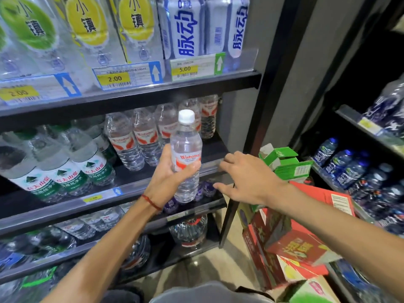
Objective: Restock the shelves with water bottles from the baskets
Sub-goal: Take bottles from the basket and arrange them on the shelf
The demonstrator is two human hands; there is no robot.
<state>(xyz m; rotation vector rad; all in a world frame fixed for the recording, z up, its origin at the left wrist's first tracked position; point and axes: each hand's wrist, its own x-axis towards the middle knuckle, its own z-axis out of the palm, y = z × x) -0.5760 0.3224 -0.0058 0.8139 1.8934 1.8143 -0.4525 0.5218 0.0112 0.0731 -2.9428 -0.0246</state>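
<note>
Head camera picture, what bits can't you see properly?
- Lowest yellow price tag, head view: too blurred to read.
- Purple bottles, head view: mostly hidden behind the held bottle and left hand.
- Top-shelf bottles, head view: caps cut off by the upper edge.

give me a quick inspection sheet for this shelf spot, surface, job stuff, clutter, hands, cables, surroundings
surface: middle shelf, dark, bare patch at its right front.
job's things: white-capped water bottle, upright, in front of the shelf; matching red-label bottles in rows behind; no basket in view.
clutter: red cartons and green box stacked at right.
hands: left hand grips the bottle's label; right hand holds nothing, fingers spread near the shelf edge.
cables: nothing seen.
surroundings: green-label bottles at left, blue bottles at far right, price tags above.
</note>
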